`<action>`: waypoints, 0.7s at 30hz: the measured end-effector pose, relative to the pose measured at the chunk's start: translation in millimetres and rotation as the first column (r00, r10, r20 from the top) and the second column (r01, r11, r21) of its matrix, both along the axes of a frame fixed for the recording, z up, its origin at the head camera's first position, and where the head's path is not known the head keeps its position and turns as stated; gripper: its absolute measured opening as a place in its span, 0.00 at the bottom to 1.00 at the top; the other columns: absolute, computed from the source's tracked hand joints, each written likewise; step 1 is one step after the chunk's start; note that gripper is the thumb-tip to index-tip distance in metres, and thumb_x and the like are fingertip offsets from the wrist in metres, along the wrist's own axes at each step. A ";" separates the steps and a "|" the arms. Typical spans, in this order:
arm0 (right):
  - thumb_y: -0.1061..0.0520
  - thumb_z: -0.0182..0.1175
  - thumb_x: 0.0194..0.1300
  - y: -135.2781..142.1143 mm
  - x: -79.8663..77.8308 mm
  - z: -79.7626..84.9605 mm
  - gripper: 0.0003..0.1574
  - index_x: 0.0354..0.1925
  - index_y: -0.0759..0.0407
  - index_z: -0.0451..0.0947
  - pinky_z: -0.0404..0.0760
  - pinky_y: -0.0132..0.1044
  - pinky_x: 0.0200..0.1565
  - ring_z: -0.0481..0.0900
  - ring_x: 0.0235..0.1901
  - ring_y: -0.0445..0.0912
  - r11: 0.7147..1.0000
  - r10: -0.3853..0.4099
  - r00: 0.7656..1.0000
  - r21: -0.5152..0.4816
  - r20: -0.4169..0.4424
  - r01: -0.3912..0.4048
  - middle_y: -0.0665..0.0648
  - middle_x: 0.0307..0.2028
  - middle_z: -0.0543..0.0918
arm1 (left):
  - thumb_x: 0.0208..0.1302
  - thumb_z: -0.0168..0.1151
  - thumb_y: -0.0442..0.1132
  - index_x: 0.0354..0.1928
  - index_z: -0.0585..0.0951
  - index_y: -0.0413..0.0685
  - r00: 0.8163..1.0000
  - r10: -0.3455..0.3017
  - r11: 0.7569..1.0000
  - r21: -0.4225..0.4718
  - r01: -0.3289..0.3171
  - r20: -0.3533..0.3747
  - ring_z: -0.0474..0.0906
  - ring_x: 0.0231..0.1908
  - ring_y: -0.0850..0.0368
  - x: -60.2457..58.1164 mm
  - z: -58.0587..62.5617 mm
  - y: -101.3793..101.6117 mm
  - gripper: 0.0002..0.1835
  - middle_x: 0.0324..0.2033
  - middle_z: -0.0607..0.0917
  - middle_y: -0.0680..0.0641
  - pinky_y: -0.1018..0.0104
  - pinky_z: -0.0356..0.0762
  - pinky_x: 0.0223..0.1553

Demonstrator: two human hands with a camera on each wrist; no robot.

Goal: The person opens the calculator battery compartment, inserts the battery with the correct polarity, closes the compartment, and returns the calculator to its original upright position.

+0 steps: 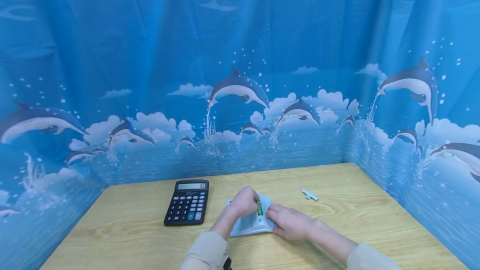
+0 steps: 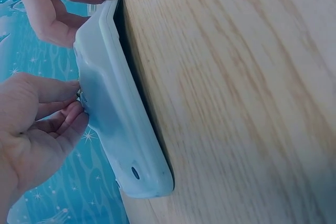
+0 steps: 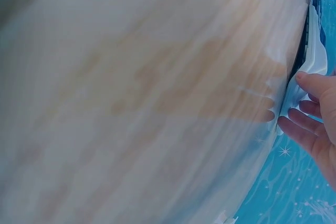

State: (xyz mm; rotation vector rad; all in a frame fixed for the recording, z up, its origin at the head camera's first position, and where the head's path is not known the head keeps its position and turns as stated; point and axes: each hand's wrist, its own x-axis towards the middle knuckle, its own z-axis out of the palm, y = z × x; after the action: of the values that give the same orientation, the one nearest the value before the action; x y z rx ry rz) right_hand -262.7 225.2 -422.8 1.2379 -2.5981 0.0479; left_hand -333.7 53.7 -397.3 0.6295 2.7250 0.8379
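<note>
A light-blue plastic device (image 1: 245, 225) lies on the table in front of me with its back up, its underside dark in the left wrist view. A green battery (image 1: 259, 208) shows in the slot in its back. My left hand (image 1: 243, 203) reaches over the device and pinches the battery end between thumb and fingertips; in the left wrist view the fingers (image 2: 63, 98) hide most of it. My right hand (image 1: 290, 222) holds the device by its right edge, thumb (image 3: 310, 81) on the near side and fingers curled over the far side.
A black calculator (image 1: 187, 203) lies face up to the left, its display lit with digits. A small light-blue cover piece (image 1: 310, 195) with a tab lies to the right, beyond the right hand. Blue dolphin-print curtains (image 1: 240, 149) stand around the wooden table's (image 1: 123, 228) back and sides.
</note>
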 end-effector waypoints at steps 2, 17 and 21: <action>0.54 0.63 0.57 0.9 -0.6 0.0 0.23 0.47 0.66 0.72 0.76 0.35 0.47 0.75 0.45 0.47 1.000 0.016 1.000 -0.001 -0.015 -0.016 0.58 0.43 0.75 | 0.48 0.59 0.24 0.42 0.83 0.38 1.000 0.002 1.000 -0.006 -0.002 -0.001 0.75 0.40 0.53 -0.6 0.2 0.1 0.16 0.41 0.82 0.43 0.56 0.76 0.45; 0.54 0.63 0.56 -3.1 0.6 1.3 0.24 0.49 0.63 0.72 0.74 0.34 0.50 0.74 0.47 0.45 0.995 -0.092 0.994 0.050 0.062 0.089 0.56 0.46 0.75 | 0.48 0.59 0.23 0.41 0.83 0.38 1.000 0.008 1.000 0.000 -0.008 0.004 0.75 0.42 0.51 0.9 1.0 0.9 0.15 0.41 0.82 0.42 0.55 0.75 0.46; 0.54 0.63 0.56 -2.9 0.8 1.0 0.23 0.48 0.63 0.72 0.74 0.34 0.50 0.74 0.47 0.46 0.996 -0.076 0.996 0.049 0.045 0.074 0.56 0.45 0.75 | 0.48 0.58 0.22 0.41 0.83 0.38 1.000 0.000 1.000 0.000 0.000 -0.008 0.75 0.42 0.51 1.9 1.2 0.4 0.16 0.41 0.82 0.42 0.55 0.75 0.47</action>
State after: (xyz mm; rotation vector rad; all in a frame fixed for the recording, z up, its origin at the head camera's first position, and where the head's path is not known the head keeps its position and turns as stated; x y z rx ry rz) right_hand -261.9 222.3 -421.8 1.1664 -2.6986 0.0013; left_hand -331.8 54.1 -396.1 0.6340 2.7325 0.8374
